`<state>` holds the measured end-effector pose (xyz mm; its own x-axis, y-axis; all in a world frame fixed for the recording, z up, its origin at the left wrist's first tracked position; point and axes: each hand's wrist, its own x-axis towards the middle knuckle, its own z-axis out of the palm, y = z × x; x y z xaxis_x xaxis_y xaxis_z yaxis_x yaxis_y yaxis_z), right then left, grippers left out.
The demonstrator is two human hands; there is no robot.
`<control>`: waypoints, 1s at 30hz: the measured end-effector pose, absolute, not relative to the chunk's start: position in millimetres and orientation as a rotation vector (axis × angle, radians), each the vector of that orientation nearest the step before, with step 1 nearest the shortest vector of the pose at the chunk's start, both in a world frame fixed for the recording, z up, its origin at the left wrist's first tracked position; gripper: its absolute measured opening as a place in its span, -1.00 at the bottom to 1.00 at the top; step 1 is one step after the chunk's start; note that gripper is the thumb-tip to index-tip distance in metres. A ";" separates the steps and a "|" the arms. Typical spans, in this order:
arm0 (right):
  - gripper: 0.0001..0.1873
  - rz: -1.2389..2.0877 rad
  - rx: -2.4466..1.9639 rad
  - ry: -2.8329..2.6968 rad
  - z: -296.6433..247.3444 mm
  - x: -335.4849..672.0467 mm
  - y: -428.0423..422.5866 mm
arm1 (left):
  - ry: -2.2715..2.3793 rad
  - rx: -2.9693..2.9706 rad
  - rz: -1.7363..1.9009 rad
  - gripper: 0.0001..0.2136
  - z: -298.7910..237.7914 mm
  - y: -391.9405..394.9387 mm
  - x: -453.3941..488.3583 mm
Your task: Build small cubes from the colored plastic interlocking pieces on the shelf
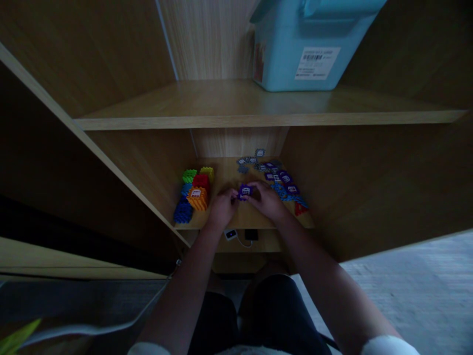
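With fingers of left hand (223, 207) and right hand (269, 199) we pinched a purple piece (245, 192) mid-frame; coloured stacks (200, 182) centre-left looked done; loose pieces (285, 177) centre-right lay unstacked.

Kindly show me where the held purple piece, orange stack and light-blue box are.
Purple piece (245, 192): head view, its flat face.
Orange stack (199, 200): head view, ridged side.
Light-blue box (290, 49): head view, front wall.

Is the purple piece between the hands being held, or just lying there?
Held: the left hand and right hand grip the purple piece at opposite edges. Whether it touches the shelf, I cannot tell.
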<state>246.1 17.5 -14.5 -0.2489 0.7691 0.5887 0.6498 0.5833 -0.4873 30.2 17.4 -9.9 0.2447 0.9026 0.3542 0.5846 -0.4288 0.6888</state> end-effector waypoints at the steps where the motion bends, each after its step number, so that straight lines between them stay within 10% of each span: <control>1: -0.59 0.190 -1.119 -1.964 -13.9 246.3 17.0 | 1.352 2.103 1.030 -0.82 -9.8 17.4 30.3; 30: -0.83 0.229 -1.092 -2.057 -18.8 244.7 21.7 | 1.236 1.926 1.150 -0.70 -8.5 21.0 28.1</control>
<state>244.7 21.7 -18.8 -0.3266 0.7658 0.5540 0.6255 0.6145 -0.4807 28.1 21.0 -8.5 0.2020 0.9126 0.3554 0.4203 -0.4086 0.8102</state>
